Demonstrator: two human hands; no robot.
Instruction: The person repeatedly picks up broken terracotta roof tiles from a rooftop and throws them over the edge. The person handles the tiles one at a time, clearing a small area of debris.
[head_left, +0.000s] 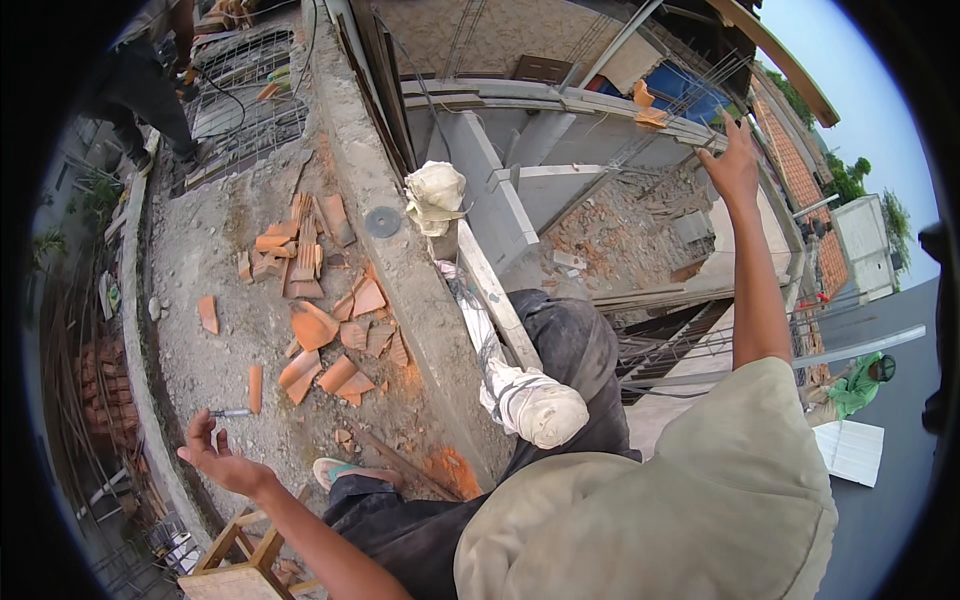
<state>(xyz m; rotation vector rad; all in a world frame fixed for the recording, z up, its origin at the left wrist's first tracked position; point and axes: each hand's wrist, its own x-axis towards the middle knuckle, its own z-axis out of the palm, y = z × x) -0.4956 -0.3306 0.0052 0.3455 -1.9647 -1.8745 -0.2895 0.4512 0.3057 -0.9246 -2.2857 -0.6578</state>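
My left hand (225, 461) is raised over the rough concrete slab at the lower left, palm up, fingers apart and curled, with nothing in it. A thin screwdriver-like tool (230, 412) shows just beyond its fingertips, apparently on the slab. My right hand (731, 161) is held out at the upper right, fingers spread and holding nothing. Broken orange clay tiles (313, 326) lie scattered on the slab. A wooden beam (499, 296) with a cloth-wrapped end (544, 409) rests beside my leg; another cloth bundle (435, 196) sits at its far end.
A low concrete wall (390, 262) runs beside the slab. Past it the floor drops to a rubble-strewn room (622, 225). A wooden stool (255, 555) stands at the lower left. One person (142, 90) stands by a rebar grid; another, in green (851, 386), is far right.
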